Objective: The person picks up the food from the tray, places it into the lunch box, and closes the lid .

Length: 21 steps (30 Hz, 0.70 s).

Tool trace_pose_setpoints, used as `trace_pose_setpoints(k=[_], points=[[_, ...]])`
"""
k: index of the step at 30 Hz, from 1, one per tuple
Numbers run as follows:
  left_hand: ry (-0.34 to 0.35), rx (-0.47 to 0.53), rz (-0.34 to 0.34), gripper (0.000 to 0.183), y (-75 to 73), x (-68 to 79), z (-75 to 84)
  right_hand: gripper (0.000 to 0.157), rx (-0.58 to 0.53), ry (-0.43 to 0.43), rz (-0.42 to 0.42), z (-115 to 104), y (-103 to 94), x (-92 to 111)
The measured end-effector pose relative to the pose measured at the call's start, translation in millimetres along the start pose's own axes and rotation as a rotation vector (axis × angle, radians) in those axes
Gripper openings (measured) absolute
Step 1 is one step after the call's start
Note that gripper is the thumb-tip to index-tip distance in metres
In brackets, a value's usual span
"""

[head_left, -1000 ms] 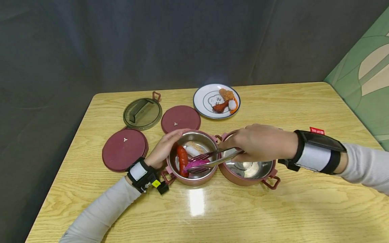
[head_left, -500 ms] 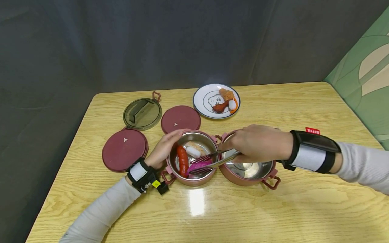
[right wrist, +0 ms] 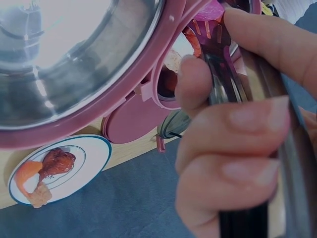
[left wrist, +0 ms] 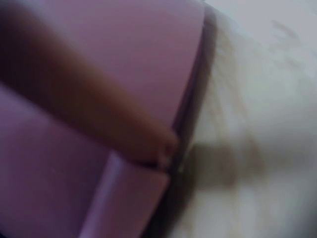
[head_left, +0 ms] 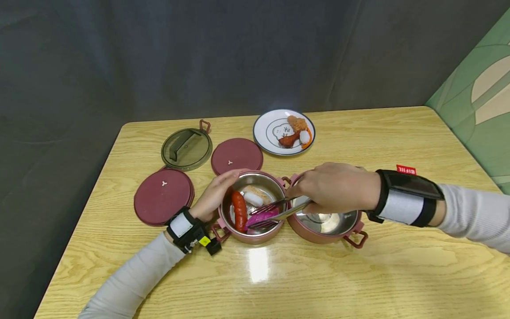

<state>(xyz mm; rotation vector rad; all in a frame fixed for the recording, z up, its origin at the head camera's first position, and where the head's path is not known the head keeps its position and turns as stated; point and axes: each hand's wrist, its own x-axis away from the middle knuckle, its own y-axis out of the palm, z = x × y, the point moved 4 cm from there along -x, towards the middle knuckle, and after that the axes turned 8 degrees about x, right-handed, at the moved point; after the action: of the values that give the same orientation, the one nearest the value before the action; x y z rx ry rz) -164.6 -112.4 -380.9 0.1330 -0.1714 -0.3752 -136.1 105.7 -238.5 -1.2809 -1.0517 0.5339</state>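
Observation:
Along the left side of the left pink pot (head_left: 255,239) lies my left hand (head_left: 215,195), holding it at the rim and wall; the left wrist view is blurred, with one finger (left wrist: 94,99) against the pink wall. My right hand (head_left: 332,188) grips metal food tongs (head_left: 283,214) above the right pink pot (head_left: 314,235). Their forked ends reach into the left pot, around a bright purple food piece (head_left: 260,218). A red sausage (head_left: 240,210), a white piece (head_left: 253,199) and a tan piece (head_left: 260,193) lie in that pot.
Behind stands a white plate (head_left: 267,133) with a drumstick (head_left: 288,141) and other food. Dark red lids (head_left: 237,157) and a translucent handled lid (head_left: 187,150) lie at the left. The right pot's handle (head_left: 356,239) sticks out to the right.
The tong ends have shifted slightly right with the purple piece, away from the sausage, and my right hand has moved slightly left. My left hand has stayed in place.

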Motion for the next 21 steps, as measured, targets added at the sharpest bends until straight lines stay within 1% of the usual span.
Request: trace_pose_setpoints(k=[3,8,11,16,21], points=[[-0.01,-0.005,0.009,0.043,0.1,0.8,0.3,0.033,0.014,0.005,-0.012,-1,-1.0,-1],[-0.059,-0.027,0.053,0.045,-1.1,2.7,-0.6,0.033,0.041,0.015,-0.024,-3,-3.2,-2],[-0.07,-0.029,0.058,0.046,-1.4,3.2,-1.0,0.034,0.061,0.027,-0.04,-4,-4.1,-3],[-0.059,-0.033,0.049,0.046,-1.7,2.9,-0.6,0.036,0.114,0.046,-0.064,-4,-5.2,-6],[-0.031,-0.007,0.026,0.044,0.5,1.6,1.4,0.032,0.158,0.03,-0.083,-8,-3.4,-10]])
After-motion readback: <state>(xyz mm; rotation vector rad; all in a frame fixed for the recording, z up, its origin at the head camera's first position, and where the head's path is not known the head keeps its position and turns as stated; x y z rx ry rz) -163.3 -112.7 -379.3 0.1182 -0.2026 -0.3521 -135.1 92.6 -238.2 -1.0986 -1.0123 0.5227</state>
